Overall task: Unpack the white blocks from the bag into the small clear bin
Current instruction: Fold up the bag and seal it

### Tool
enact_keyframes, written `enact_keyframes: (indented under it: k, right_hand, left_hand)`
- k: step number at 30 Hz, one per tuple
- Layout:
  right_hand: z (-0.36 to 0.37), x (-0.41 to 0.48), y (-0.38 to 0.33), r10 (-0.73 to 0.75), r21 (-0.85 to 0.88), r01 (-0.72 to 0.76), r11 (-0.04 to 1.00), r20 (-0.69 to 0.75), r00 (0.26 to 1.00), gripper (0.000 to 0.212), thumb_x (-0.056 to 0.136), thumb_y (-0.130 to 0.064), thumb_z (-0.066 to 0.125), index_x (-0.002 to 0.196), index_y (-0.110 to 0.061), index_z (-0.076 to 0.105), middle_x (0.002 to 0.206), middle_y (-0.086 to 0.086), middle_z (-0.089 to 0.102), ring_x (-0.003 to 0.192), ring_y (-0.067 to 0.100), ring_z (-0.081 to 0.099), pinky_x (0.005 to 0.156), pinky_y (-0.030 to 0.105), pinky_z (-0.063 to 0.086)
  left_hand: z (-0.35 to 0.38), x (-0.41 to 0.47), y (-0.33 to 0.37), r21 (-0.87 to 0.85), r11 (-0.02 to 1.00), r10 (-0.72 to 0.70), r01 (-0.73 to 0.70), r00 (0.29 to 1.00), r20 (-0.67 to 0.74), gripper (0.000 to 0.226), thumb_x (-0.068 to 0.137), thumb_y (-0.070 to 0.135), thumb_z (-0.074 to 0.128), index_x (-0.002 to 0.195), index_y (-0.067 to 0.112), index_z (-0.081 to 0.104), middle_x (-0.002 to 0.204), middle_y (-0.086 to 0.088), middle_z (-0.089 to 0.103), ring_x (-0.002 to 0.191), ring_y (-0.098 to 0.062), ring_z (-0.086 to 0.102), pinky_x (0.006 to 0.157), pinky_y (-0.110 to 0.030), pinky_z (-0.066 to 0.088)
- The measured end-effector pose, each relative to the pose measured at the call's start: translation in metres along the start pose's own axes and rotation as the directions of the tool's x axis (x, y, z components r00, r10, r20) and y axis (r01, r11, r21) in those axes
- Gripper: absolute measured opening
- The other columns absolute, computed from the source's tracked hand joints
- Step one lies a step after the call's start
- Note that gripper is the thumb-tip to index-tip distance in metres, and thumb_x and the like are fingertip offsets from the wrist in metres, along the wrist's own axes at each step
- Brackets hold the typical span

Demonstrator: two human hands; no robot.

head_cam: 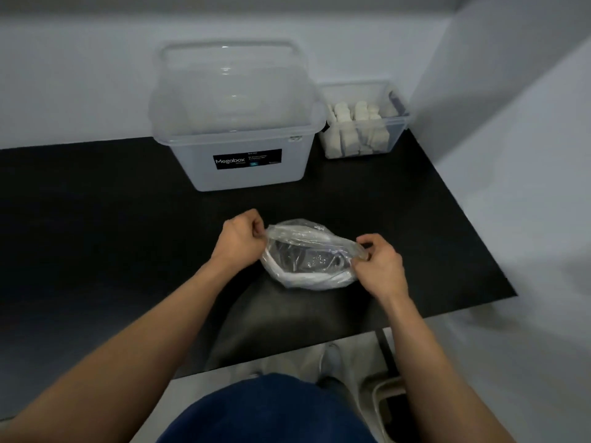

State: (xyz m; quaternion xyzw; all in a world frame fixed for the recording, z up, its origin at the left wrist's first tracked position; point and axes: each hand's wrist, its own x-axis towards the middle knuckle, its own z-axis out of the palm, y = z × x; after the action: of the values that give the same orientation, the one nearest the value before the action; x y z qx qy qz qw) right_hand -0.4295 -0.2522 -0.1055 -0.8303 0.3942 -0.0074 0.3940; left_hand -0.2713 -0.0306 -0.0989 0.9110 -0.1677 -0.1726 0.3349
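A crumpled clear plastic bag lies on the black table in front of me. My left hand pinches its left rim and my right hand pinches its right rim, so the mouth is stretched between them. I cannot make out blocks inside the bag; only wrinkled film and the dark table show through. The small clear bin stands at the back right and holds several white blocks packed upright.
A large clear Megabox tub stands at the back centre, left of the small bin. White walls close the back and right. The table's right edge runs near my right hand. Below the front edge are my lap and shoes.
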Motion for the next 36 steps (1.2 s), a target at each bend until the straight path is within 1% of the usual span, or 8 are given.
enact_keyframes:
  k: [8,12,15,20,23,28,33,36]
  right_hand:
    - [0.009,-0.015,-0.031,-0.253,-0.278,0.154,0.948,-0.366,0.896,0.032,0.089,-0.005,0.061,0.115,-0.022,0.054,0.098,0.000,0.066,0.085,0.027,0.066,0.070,0.043,0.056]
    - [0.002,-0.025,-0.019,-0.322,-0.294,0.213,0.932,-0.395,0.860,0.011,0.099,-0.016,0.056,0.097,-0.022,0.048,0.082,-0.002,0.061,0.075,0.024,0.061,0.064,0.048,0.056]
    - [-0.001,-0.026,-0.006,-0.470,-0.365,0.354,0.861,-0.306,0.828,0.006,0.098,-0.011,0.058,0.102,-0.015,0.061,0.116,0.000,0.066,0.105,0.022,0.060,0.081,0.044,0.058]
    - [-0.007,-0.036,0.011,-0.542,0.363,0.508,0.781,-0.010,0.841,0.037,0.092,0.001,0.070,0.125,-0.016,0.067,0.135,-0.005,0.059,0.128,0.016,0.059,0.102,0.035,0.055]
    - [-0.007,-0.034,0.037,-0.469,0.343,0.403,0.849,0.137,0.872,0.083,0.081,0.003,0.070,0.151,-0.030,0.040,0.156,-0.015,0.041,0.146,0.004,0.037,0.118,0.045,0.041]
    - [0.017,-0.033,0.028,-0.515,0.134,0.505,0.853,0.055,0.855,0.096,0.079,-0.044,0.087,0.155,-0.041,0.029,0.160,-0.019,0.031,0.147,-0.003,0.029,0.118,0.019,0.029]
    - [0.023,-0.027,-0.003,-0.600,0.146,0.652,0.744,-0.286,0.747,0.049,0.087,-0.042,0.070,0.123,-0.010,0.067,0.129,0.000,0.061,0.123,0.008,0.057,0.101,0.022,0.047]
    - [0.016,-0.026,-0.010,-0.470,0.179,0.550,0.815,-0.351,0.810,0.046,0.084,-0.054,0.064,0.104,-0.013,0.073,0.105,0.001,0.070,0.099,0.010,0.067,0.080,0.021,0.052]
  left_hand:
    - [-0.022,-0.004,0.013,-0.004,0.993,0.114,-0.114,0.991,-0.065,0.017,0.089,0.022,0.073,0.081,0.016,0.059,0.079,-0.001,0.066,0.071,-0.018,0.066,0.069,-0.042,0.060]
    - [-0.022,-0.006,0.011,-0.064,0.991,0.110,-0.115,0.991,-0.075,0.025,0.088,0.016,0.071,0.071,0.014,0.053,0.071,-0.004,0.063,0.062,-0.016,0.059,0.056,-0.034,0.049]
    - [-0.017,-0.006,0.007,-0.036,0.996,0.074,-0.080,0.986,-0.151,0.025,0.087,0.001,0.060,0.069,0.015,0.048,0.072,-0.007,0.060,0.067,-0.023,0.059,0.056,-0.037,0.049]
    - [-0.015,-0.001,0.006,-0.576,0.766,-0.256,0.285,0.957,0.134,0.014,0.091,0.014,0.061,0.105,0.017,0.063,0.100,-0.013,0.072,0.089,-0.027,0.072,0.072,-0.043,0.062]
    - [-0.021,0.000,0.005,-0.732,0.534,-0.281,0.424,0.905,0.319,0.026,0.095,0.008,0.055,0.117,0.017,0.067,0.105,-0.014,0.076,0.096,-0.031,0.073,0.080,-0.048,0.062]
    - [-0.017,-0.013,0.022,-0.732,0.535,-0.181,0.421,0.904,0.388,0.024,0.101,0.010,0.057,0.123,0.016,0.064,0.076,-0.005,0.076,0.067,-0.020,0.074,0.069,-0.042,0.061]
    - [-0.036,-0.030,0.030,-0.829,0.533,0.408,0.167,0.808,0.425,0.075,0.083,0.021,0.082,0.149,0.017,0.047,0.119,-0.007,0.072,0.112,-0.025,0.069,0.097,-0.042,0.056]
    - [-0.047,-0.037,0.023,-0.692,0.714,0.533,-0.108,0.724,0.437,0.105,0.071,0.000,0.089,0.157,0.027,0.034,0.147,0.000,0.056,0.136,-0.019,0.055,0.111,-0.039,0.047]
